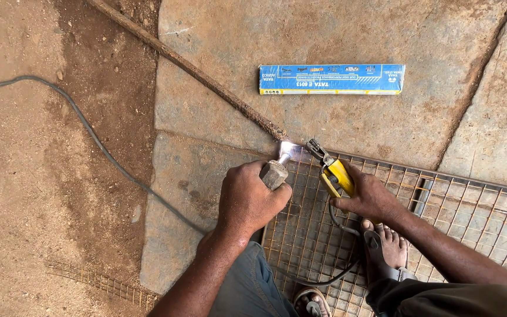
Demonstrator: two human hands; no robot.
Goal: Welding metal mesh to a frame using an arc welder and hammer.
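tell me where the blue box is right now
In the head view the long blue box lies flat on the stone slab near the top centre, beyond both hands, just right of the rusty rod and above the wire mesh panel's corner.

One head-worn view looks steeply down from close above onto the grey stone-slab floor [347,35] and rusty wire-mesh grate [470,217].

The long flat blue cardboard box [331,79] lies on the stone slab [335,35], beyond the rusty wire-mesh grid [470,217]; the thin rusty steel rod [189,67] runs diagonally left of it.
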